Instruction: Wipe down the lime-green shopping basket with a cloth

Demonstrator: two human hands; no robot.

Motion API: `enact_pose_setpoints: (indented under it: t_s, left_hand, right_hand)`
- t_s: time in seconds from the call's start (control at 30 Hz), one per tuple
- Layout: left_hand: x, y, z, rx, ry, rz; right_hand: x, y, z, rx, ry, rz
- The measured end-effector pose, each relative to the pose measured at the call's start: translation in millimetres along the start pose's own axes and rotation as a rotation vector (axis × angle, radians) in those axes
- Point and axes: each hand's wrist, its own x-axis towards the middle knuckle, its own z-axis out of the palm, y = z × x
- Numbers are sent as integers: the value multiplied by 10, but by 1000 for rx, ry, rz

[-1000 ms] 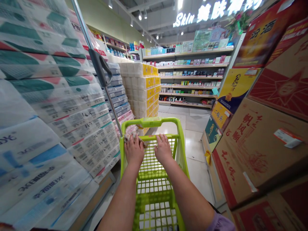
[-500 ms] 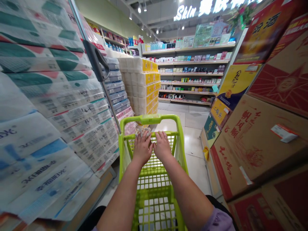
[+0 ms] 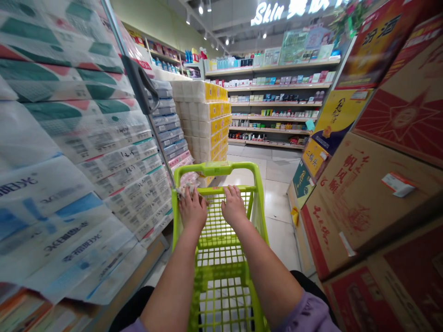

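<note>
1. Feels mid-job to me: the cloth (image 3: pixel 182 190) is at the left end of the crossbar (image 3: pixel 216 190) on the lime-green shopping basket (image 3: pixel 260 186), though you can't tell how much is done or left.
2. Your left hand (image 3: pixel 192 210) has the cloth pinned under its fingers; your right hand (image 3: pixel 234 206) drapes over the crossbar (can't tell if it's gripping).
3. Floor tiles (image 3: pixel 277 196) show through the basket.
4. Right of the basket: cardboard cartons (image 3: pixel 360 207), contents hidden. Left: plastic-wrapped tissue packs (image 3: pixel 114 122).
</note>
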Motion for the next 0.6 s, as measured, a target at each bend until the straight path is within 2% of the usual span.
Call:
enact_pose_setpoints:
  t_s: [0.2, 0.6]
  left_hand:
    - [6, 47, 71, -15, -44, 104]
    - [-47, 131, 23, -131, -148, 304]
  right_hand:
    - [-2, 0, -22, 8, 20, 2]
    - [24, -43, 38, -11, 8, 5]
